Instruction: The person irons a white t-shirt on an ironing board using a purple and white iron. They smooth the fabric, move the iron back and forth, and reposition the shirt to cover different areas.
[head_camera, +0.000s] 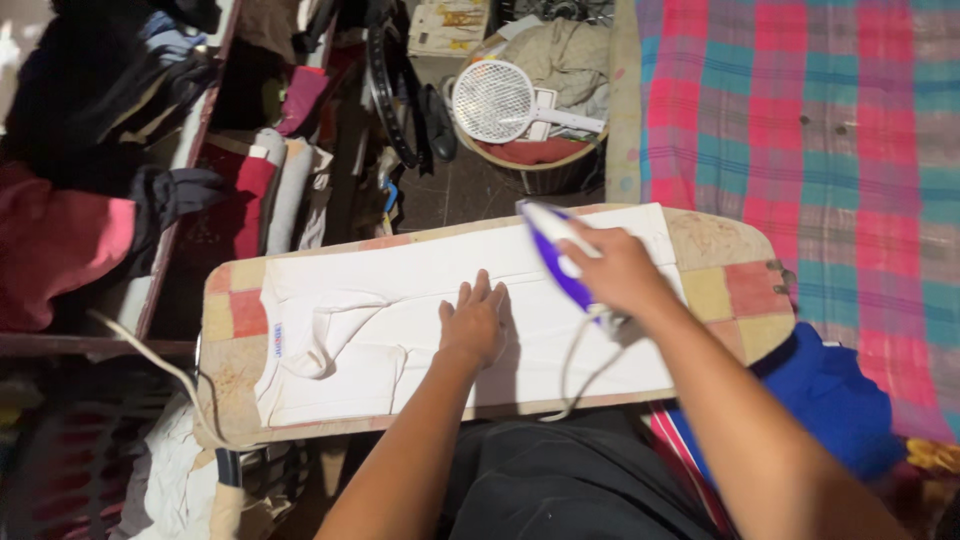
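On the far left, one cluttered shelf (190, 150) held heaped dark and red clothes, count unclear. Next came one ironing board (740, 290) with a patchwork cover, and one white sleeveless shirt (400, 310) lay flat along it, neck end pointing left. One left hand (473, 322) rested palm down on the shirt's middle, fingers spread, grasping nothing. Just right of it, one right hand (615, 270) was closed around the handle of one purple-and-white iron (553, 245), sole on the shirt, one cord trailing toward the person. Behind the board sat one basket (540, 170) with one white racket-shaped swatter (500, 100). One plaid blanket (800, 130) covered the right side.
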